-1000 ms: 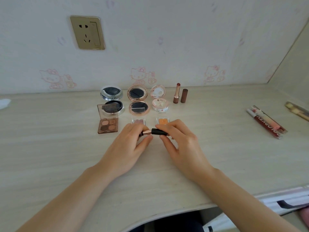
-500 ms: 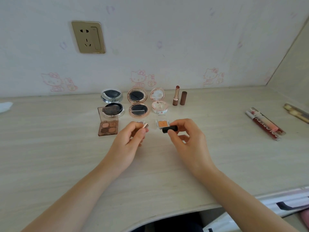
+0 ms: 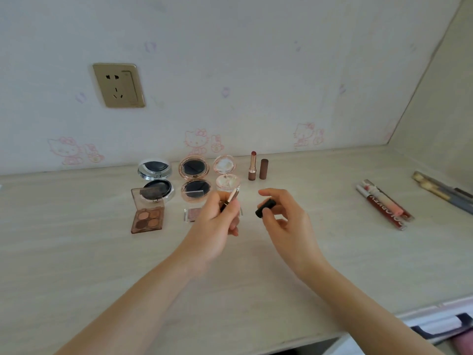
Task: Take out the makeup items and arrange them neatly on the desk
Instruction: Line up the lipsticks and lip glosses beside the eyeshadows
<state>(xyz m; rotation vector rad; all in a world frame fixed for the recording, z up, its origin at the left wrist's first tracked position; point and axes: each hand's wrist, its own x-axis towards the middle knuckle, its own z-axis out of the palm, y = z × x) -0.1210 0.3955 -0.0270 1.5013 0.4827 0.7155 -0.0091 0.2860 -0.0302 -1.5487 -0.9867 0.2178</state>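
Palette (image 3: 193,214) partly hid behind left hand (image 3: 217,221).

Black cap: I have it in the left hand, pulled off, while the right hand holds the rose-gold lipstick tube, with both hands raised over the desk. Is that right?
Not quite: the hands are swapped. The head view shows the black cap pinched in the right hand, and the left hand holding the rose-gold lipstick tube. The cap is off, and both hands are raised over the desk.
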